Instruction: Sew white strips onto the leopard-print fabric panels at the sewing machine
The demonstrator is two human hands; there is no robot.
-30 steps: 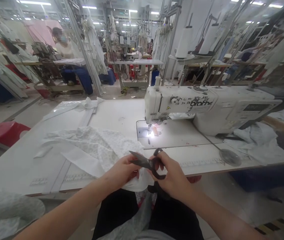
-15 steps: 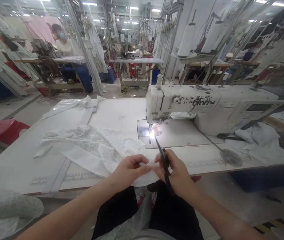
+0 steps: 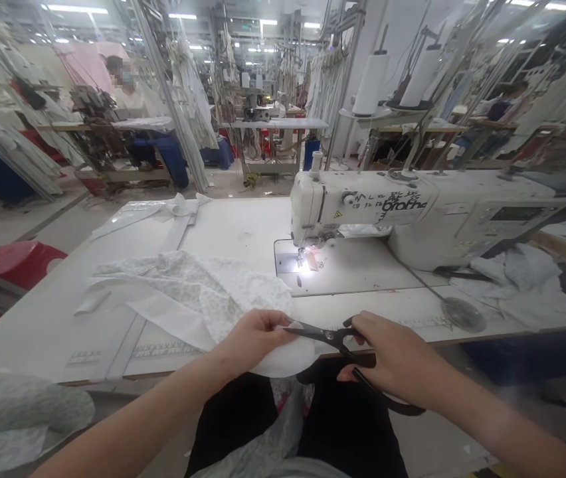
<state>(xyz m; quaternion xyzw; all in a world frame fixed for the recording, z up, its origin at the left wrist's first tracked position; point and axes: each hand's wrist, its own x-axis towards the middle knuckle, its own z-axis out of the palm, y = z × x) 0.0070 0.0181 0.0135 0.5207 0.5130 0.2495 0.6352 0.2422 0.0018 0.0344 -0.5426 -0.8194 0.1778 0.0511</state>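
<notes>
My left hand (image 3: 258,338) pinches the edge of a pale patterned piece of fabric (image 3: 203,285), which spreads over the table to the left. White cloth from the same piece hangs at the table's front edge below my fingers. In my right hand (image 3: 387,352) is a pair of black scissors (image 3: 330,336), with my fingers in the handle loops. The scissors point left, and their blade tips are at the fabric between my left thumb and fingers. The blades look slightly apart. Whatever lies right at the tips is too small to make out.
A white sewing machine (image 3: 363,206) with a lit needle area stands behind my hands. Crumpled white cloth (image 3: 517,279) lies to the right on the table (image 3: 243,226). A red stool (image 3: 14,262) is at the left. Thread cones (image 3: 370,85) stand behind the machine, and a person sits far left.
My right hand has moved right and turned the scissors from pointing up at the machine to pointing left, bringing the blades to the fabric at my left fingertips. My left hand keeps its pinch.
</notes>
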